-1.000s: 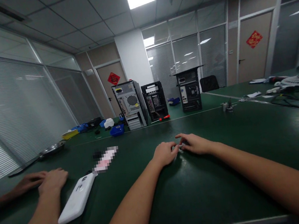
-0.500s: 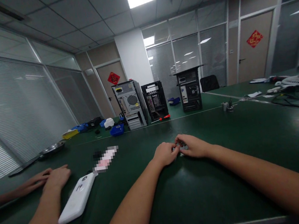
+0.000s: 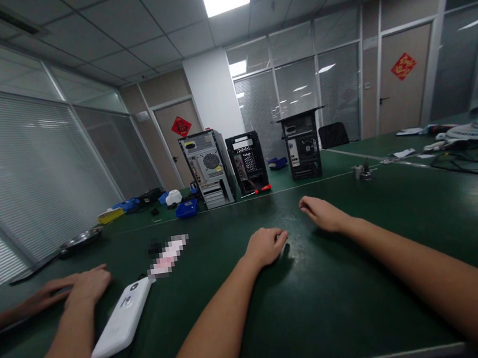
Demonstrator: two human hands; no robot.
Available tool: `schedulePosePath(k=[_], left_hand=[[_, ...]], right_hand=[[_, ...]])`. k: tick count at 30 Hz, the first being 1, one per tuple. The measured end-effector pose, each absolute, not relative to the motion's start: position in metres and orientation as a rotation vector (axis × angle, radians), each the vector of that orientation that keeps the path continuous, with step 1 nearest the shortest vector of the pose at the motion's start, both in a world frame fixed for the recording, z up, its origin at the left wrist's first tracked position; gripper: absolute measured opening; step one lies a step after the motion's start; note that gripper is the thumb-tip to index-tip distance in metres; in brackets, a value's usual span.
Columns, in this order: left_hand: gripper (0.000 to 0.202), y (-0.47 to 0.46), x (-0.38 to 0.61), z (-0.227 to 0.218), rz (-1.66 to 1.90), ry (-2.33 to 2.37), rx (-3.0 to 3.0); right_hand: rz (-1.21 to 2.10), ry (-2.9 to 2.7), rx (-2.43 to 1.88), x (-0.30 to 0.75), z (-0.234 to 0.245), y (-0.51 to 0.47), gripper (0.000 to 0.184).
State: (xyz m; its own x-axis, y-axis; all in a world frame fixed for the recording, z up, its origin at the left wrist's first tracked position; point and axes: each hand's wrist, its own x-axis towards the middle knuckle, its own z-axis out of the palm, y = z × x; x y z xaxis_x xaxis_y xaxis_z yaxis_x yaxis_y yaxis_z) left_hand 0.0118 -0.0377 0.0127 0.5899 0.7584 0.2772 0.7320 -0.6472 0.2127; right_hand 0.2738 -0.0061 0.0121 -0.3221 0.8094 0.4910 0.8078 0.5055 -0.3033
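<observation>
My left hand (image 3: pixel 265 247) rests low over the green table (image 3: pixel 326 308), fingers curled in and thumb lying along them. What it holds, if anything, is hidden under the fingers. Farther right and a little farther away, my right hand (image 3: pixel 322 214) is raised slightly, its fingers bent into a closed shape. Its palm side faces away, so any small thing inside cannot be made out. A gap of bare table separates the two hands.
At left lie another person's hands (image 3: pixel 88 287), near a white handheld device (image 3: pixel 123 320) with a cable. Computer cases (image 3: pixel 209 168) stand at the back, beside a red screwdriver (image 3: pixel 262 189) and a blue tray (image 3: pixel 187 208). Small metal parts (image 3: pixel 364 172) stand at the right.
My right hand has parted from the left, moving right and away from me. The small greyish thing between the hands no longer shows there. My left hand has stayed in place.
</observation>
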Motion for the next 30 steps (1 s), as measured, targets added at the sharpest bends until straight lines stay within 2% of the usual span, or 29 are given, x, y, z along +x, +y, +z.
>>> schedulePosePath(k=[6,16,19,25,30], left_hand=[[0.051,-0.037,0.012,0.012,0.517,1.272,2.736],[0.050,-0.037,0.012,0.012,0.475,1.298,2.735],[0.050,-0.036,0.012,0.012,0.484,1.275,2.742],[0.052,-0.035,0.011,0.011,0.492,1.265,2.725],[0.051,-0.035,0.011,0.011,0.500,1.257,2.745]], right_hand=[[0.132,-1.749,-1.770,0.368,-0.013,0.025,0.020],[0.247,-1.340,-1.741,0.415,-0.032,0.040,0.022],[0.228,-1.350,-1.705,0.415,-0.027,0.037,0.025],[-0.085,-1.068,-1.564,0.421,0.006,0.014,0.036],[-0.092,-1.211,-1.667,0.443,0.024,-0.007,0.039]])
